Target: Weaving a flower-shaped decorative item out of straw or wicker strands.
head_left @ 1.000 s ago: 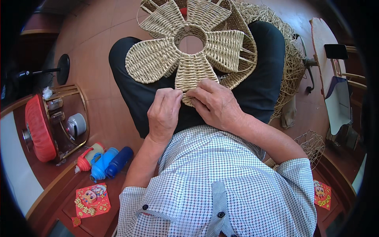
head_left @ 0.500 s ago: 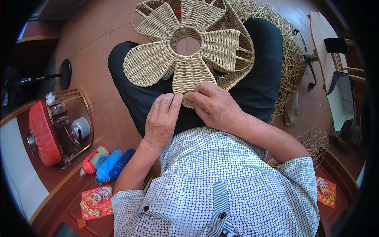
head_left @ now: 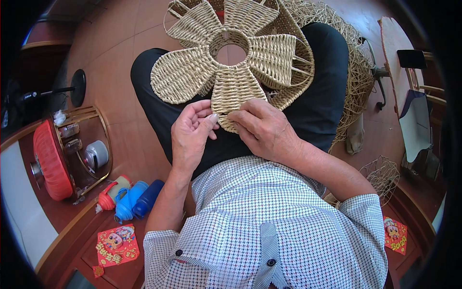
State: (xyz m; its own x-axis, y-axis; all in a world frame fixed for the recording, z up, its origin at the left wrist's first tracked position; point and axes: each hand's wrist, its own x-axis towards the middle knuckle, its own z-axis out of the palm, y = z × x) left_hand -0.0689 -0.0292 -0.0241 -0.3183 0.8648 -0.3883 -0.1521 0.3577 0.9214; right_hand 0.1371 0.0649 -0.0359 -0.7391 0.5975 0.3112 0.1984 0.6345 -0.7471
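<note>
A flower-shaped piece woven from tan straw cord (head_left: 182, 78) lies across my knees, its petals spread around a round ring with an open centre. My right hand (head_left: 269, 126) is closed at the outer end of the nearest petal (head_left: 237, 91), fingertips pressed on its weave. To the left of that same petal, my left hand (head_left: 193, 129) is turned partly palm up, fingers curled and thumb bent toward the petal's edge. Whatever may be between its fingertips is too small to make out. On the right-hand petal, bare loops of the frame (head_left: 299, 65) show past the weave.
A big heap of loose straw cord (head_left: 353, 82) lies beyond my right knee. At left are a rack with a red-covered round item (head_left: 52, 161) and a grey canister (head_left: 96, 155). Blue bottles (head_left: 132, 197) and a red printed card (head_left: 117, 244) sit near my left elbow.
My left hand has rolled from palm down to partly palm up, its thumb now showing by the petal's edge. The right hand stays at the petal's end, and the woven piece has barely shifted.
</note>
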